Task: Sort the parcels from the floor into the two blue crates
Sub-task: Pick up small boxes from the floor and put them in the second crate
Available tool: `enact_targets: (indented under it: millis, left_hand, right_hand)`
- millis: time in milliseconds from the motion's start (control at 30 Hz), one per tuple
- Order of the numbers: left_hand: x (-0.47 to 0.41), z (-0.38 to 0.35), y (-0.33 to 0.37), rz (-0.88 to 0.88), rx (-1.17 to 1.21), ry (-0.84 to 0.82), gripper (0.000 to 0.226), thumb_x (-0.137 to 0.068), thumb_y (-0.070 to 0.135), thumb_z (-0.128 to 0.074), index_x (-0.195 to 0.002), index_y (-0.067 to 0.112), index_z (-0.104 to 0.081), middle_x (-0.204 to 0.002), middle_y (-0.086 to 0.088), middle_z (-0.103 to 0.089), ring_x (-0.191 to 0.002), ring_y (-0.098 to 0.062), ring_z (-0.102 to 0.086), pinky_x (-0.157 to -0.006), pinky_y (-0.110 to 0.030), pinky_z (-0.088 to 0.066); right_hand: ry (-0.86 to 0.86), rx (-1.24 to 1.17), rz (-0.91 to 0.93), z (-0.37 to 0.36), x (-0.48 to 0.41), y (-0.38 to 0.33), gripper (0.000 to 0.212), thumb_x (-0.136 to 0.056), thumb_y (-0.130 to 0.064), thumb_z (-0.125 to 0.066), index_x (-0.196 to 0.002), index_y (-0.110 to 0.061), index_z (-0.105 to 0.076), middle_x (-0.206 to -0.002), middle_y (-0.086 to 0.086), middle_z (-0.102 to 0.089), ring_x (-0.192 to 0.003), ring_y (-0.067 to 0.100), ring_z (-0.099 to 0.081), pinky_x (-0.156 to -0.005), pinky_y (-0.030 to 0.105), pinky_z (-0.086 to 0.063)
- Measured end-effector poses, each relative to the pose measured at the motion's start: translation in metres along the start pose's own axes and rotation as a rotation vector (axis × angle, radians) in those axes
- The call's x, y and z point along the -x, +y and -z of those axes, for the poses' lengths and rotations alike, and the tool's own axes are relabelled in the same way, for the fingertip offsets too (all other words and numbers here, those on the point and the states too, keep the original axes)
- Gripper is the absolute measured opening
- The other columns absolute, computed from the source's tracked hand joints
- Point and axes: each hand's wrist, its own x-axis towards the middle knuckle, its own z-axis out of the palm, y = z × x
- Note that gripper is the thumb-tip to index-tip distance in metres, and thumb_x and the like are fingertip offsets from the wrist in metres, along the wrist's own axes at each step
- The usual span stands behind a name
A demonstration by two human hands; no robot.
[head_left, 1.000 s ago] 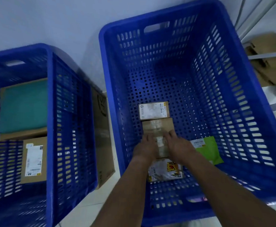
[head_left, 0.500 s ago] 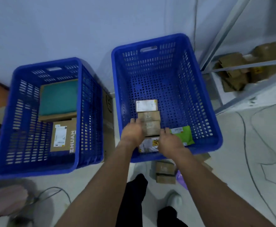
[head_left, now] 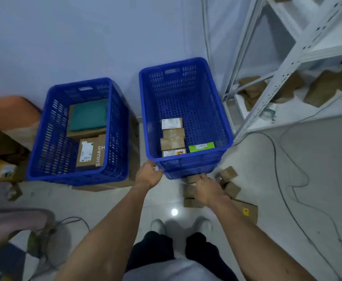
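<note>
Take one of the parcels point(head_left: 192, 202) squarely; the right hand point(head_left: 206, 188) is over them, grip hidden. The left hand point(head_left: 148, 176) is loosely curled, empty, beside the crate point(head_left: 188, 164).

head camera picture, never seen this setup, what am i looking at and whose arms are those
There is no machine here: the camera sits on a person's head and looks down, so the arms are their own. The left hand is by the near corner of the right blue crate; the right hand is down among small brown parcels on the floor. Whether either grips anything is not visible. That crate holds small boxes and a green mailer; the left blue crate holds two larger boxes.
</note>
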Motion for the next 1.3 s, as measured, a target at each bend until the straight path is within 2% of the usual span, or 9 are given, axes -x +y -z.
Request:
enact_targets:
  millis: [200,367,667,867,967,1133,1167,1233,1300]
  left_hand:
    - [0.028,-0.034,-0.036,-0.091,-0.201,-0.149,0.045,-0.090,0.036,-0.062,-0.129,0.015,-0.053,-0.126,-0.007,-0.061,-0.112,-0.025,-0.059,-0.093,-0.035,-0.048]
    - [0.038,-0.070,-0.065,-0.196,-0.300,-0.334,0.047,-0.094,0.037,-0.058,-0.135,0.014,-0.049,-0.136,-0.008,-0.055,-0.119,-0.026,-0.056,-0.095,-0.034,-0.045]
    - [0.008,-0.145,-0.137,-0.260,-0.387,-0.478,0.046,-0.098,0.041,-0.051,-0.138,0.017,-0.048,-0.137,-0.008,-0.055,-0.123,-0.025,-0.054,-0.098,-0.030,-0.042]
    - [-0.078,-0.254,-0.175,-0.306,-0.446,-0.455,0.045,-0.100,0.041,-0.048,-0.140,0.020,-0.049,-0.139,-0.007,-0.055,-0.124,-0.025,-0.053,-0.098,-0.031,-0.041]
    - [-0.132,-0.324,-0.191,-0.353,-0.486,-0.441,0.044,-0.101,0.041,-0.046,-0.141,0.022,-0.048,-0.136,-0.008,-0.055,-0.122,-0.027,-0.055,-0.098,-0.033,-0.044]
    - [-0.220,-0.430,-0.212,-0.420,-0.533,-0.366,0.042,-0.101,0.037,-0.044,-0.138,0.017,-0.047,-0.130,-0.010,-0.056,-0.117,-0.030,-0.056,-0.095,-0.037,-0.048]
    - [-0.234,-0.448,-0.216,-0.438,-0.534,-0.356,0.042,-0.101,0.035,-0.044,-0.139,0.017,-0.046,-0.130,-0.010,-0.056,-0.117,-0.030,-0.056,-0.094,-0.036,-0.047]
    - [-0.259,-0.480,-0.225,-0.490,-0.534,-0.333,0.043,-0.100,0.033,-0.045,-0.140,0.018,-0.044,-0.129,-0.010,-0.055,-0.115,-0.030,-0.055,-0.093,-0.036,-0.046]
    - [-0.280,-0.506,-0.232,-0.567,-0.543,-0.274,0.044,-0.098,0.036,-0.045,-0.139,0.020,-0.044,-0.129,-0.007,-0.053,-0.116,-0.028,-0.053,-0.095,-0.035,-0.045]
  right_hand:
    - [-0.044,-0.010,-0.102,-0.045,0.042,0.008,0.039,-0.094,-0.018,-0.049,-0.132,-0.007,-0.047,-0.135,0.014,-0.049,-0.121,0.031,-0.054,-0.097,0.039,-0.046]
    - [0.013,0.142,-0.165,-0.086,0.058,0.013,0.038,-0.094,-0.017,-0.045,-0.131,-0.012,-0.048,-0.131,0.011,-0.053,-0.114,0.028,-0.057,-0.091,0.036,-0.045]
    - [-0.034,0.184,-0.140,-0.186,0.006,0.034,0.033,-0.094,-0.021,-0.043,-0.126,-0.017,-0.054,-0.125,0.010,-0.056,-0.109,0.028,-0.059,-0.085,0.035,-0.050]
    - [0.013,0.223,-0.049,-0.304,-0.088,0.080,0.036,-0.098,-0.022,-0.041,-0.130,-0.011,-0.054,-0.125,0.012,-0.058,-0.109,0.030,-0.060,-0.092,0.036,-0.049]
    - [0.068,0.240,-0.005,-0.367,-0.140,0.104,0.036,-0.093,-0.017,-0.046,-0.125,-0.009,-0.061,-0.115,0.014,-0.061,-0.099,0.032,-0.064,-0.080,0.035,-0.053]
    - [0.029,0.251,-0.006,-0.466,-0.225,0.153,0.056,-0.099,-0.036,-0.044,-0.148,-0.011,-0.033,-0.146,0.014,-0.040,-0.124,0.034,-0.049,-0.098,0.039,-0.045]
    - [0.061,0.233,-0.016,-0.483,-0.239,0.161,0.058,-0.097,-0.039,-0.043,-0.147,-0.009,-0.037,-0.144,0.015,-0.043,-0.121,0.036,-0.052,-0.096,0.042,-0.047]
    - [0.104,0.134,0.042,-0.507,-0.264,0.170,0.057,-0.091,-0.040,-0.040,-0.132,-0.003,-0.055,-0.127,0.019,-0.058,-0.103,0.040,-0.062,-0.080,0.048,-0.054]
    - [0.160,0.115,0.075,-0.533,-0.291,0.184,0.052,-0.089,-0.034,-0.042,-0.125,-0.002,-0.062,-0.120,0.020,-0.064,-0.097,0.040,-0.065,-0.072,0.046,-0.056]
